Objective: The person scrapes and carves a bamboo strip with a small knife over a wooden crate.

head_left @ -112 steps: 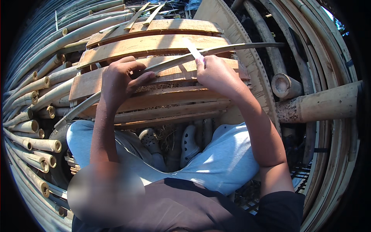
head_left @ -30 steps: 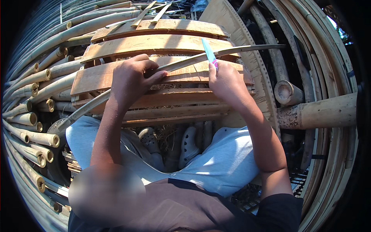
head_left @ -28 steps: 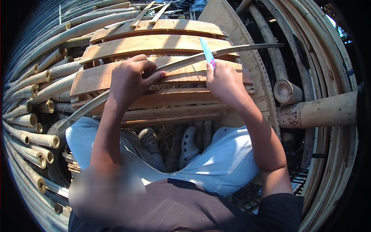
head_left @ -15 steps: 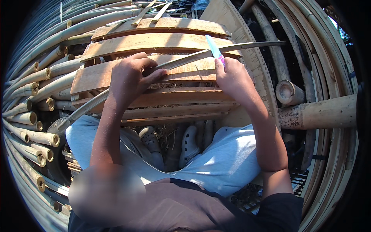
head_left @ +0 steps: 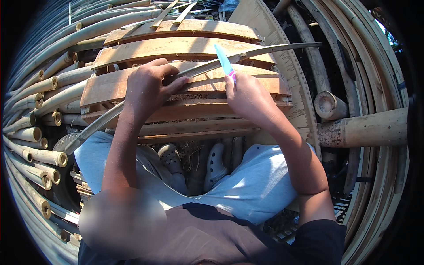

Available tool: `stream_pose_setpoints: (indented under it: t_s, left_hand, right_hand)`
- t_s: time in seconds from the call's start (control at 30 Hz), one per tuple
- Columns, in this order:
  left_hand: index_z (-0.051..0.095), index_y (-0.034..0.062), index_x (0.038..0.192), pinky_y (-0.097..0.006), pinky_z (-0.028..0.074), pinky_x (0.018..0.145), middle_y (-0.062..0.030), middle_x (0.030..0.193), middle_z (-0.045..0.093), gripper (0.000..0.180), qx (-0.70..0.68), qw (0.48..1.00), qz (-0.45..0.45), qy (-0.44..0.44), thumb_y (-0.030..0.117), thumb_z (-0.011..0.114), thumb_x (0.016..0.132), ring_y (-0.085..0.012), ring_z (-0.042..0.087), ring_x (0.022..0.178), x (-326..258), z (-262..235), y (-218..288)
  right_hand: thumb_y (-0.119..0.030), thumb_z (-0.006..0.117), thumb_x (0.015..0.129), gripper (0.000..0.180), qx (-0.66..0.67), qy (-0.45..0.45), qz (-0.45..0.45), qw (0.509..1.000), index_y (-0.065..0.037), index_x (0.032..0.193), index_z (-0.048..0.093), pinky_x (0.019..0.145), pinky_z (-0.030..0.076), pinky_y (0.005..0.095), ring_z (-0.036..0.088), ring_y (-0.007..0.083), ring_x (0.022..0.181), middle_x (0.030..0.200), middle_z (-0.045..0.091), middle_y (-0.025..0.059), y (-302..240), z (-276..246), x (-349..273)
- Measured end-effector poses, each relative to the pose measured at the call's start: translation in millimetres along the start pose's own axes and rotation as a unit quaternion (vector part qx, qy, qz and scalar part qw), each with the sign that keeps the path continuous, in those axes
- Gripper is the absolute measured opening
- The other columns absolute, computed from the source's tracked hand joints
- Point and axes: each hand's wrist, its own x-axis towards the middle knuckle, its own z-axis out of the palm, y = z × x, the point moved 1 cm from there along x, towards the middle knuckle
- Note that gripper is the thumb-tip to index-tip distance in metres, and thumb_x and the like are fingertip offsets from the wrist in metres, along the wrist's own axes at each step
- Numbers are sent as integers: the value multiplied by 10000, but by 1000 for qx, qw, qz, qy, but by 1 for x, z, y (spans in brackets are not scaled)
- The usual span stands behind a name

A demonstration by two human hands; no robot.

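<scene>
A long split bamboo strip [head_left: 201,69] runs slantwise over the slatted wooden bench [head_left: 163,46], its near end by my left knee and its far end out to the right. My left hand [head_left: 152,86] is closed around the strip near its middle. In my right hand [head_left: 247,93] I grip a knife [head_left: 224,59] with a light blue blade and a pink-and-white handle. The blade points up and away, crossing the strip to the right of my left hand. Whether its edge bites into the bamboo I cannot tell.
Cut bamboo poles [head_left: 42,99] are stacked along the left. A thick bamboo pole [head_left: 366,128] juts in at the right, beside long wooden strips [head_left: 384,185]. A curved plywood sheet [head_left: 296,84] borders the bench. Thin slivers [head_left: 183,15] lie at its far end.
My right hand and the knife have moved left along the strip, closer to my left hand. The strip's far right end has risen slightly, while my left hand stays nearly in place.
</scene>
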Motion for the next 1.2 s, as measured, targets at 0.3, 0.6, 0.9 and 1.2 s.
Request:
stream_pose_setpoints:
  t_s: [0.3,0.6,0.9,1.2]
  left_hand:
    - [764,29,885,-337,517,644,-67,807,684,344,5,1000,11,5,362,838,842,-197,673,698,0,0,-2]
    - [764,33,884,-327,517,649,-66,807,682,332,1,1000,13,5,354,839,844,-196,668,701,1,4,-1]
    - [769,39,895,-328,522,654,-62,821,689,319,-6,1000,18,1,349,834,851,-188,679,717,0,-1,-4]
    - [771,43,893,-331,520,655,-61,823,691,317,-15,1000,26,-3,350,837,847,-192,678,715,0,1,-5]
  right_hand:
    - [-288,475,1041,419,62,9,12,998,59,961,696,818,554,556,701,477,840,849,706,291,9,6,3]
    - [-299,432,1054,475,38,33,28,998,67,904,695,834,554,535,702,468,824,784,692,297,17,-4,12]
    - [-326,432,1063,500,19,-16,23,999,57,885,700,822,565,503,723,415,760,708,696,237,3,9,2]
    - [-313,434,1053,488,-37,65,51,996,43,865,708,806,571,516,721,428,778,752,708,249,7,-8,6]
